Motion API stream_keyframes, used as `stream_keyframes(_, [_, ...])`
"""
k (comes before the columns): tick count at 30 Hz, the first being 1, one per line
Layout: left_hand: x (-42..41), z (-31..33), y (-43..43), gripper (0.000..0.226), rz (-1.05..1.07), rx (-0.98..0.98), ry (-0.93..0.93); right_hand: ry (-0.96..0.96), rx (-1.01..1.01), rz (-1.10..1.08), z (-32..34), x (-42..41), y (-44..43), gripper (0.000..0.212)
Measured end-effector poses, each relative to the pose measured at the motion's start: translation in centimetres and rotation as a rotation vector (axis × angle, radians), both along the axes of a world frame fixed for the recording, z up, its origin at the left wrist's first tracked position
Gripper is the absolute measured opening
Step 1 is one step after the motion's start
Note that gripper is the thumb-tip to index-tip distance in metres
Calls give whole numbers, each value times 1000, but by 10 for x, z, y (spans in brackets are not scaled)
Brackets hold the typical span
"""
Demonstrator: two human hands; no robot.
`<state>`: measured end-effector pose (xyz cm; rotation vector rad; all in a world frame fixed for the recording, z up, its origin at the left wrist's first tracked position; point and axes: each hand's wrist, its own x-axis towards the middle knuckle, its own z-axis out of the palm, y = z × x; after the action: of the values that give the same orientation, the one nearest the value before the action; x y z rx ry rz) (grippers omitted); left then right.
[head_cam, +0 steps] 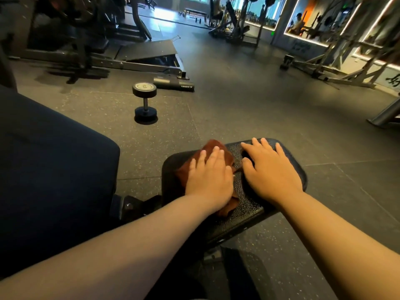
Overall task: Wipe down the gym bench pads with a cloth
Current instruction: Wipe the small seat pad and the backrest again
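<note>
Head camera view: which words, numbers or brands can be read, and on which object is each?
"AMONAX", probably, small white letters: on the black machine foot on the floor.
Number on the grey end cap of the black dumbbell: too blurred.
Dark writing on the grey wall panel: too blurred.
Black brush characters on the white wall, right edge: cut off, unreadable.

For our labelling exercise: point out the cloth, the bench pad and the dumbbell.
cloth [214,146], head view, its far brown corner.
bench pad [249,204], head view, bare textured top near its close edge.
dumbbell [145,102], head view, its handle.
</note>
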<state>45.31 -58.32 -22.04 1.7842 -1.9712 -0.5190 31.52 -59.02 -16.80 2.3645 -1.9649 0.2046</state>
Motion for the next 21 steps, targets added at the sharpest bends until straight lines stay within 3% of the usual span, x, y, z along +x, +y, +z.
stream_keyframes(4, [13, -6, 42, 56, -433, -215, -37, -132, 62, 14, 15, -15, 3, 54])
stream_keyframes(5, [25, -11, 38, 56, -439, -209, -32, -123, 64, 18, 18, -24, 3, 55])
stream_keyframes(7, [45, -24, 17, 59, -250, -129, -11, -98, 30, -2, 18, -43, 2, 53])
stream_keyframes(9, [51, -25, -9, 61, 23, 48, -13, -183, 13, -59, 13, -53, 5, 52])
stream_keyframes(11, [34, -17, -25, 60, 154, 136, -14, -288, -25, -97, 3, -55, 6, 51])
stream_keyframes(13, [4, -2, -23, 60, 106, 79, 1, -334, -65, -118, -2, -55, 7, 49])
stream_keyframes(16, [-28, 9, 8, 59, -231, -163, -58, -415, -58, -122, -3, -60, 4, 48])
stream_keyframes(18, [-22, 10, 13, 56, -388, -218, -51, -540, -56, -135, -4, -63, 5, 48])
stream_keyframes(21, [-8, 6, -24, 54, -227, -96, -3, -676, -81, -168, -4, -64, 5, 46])
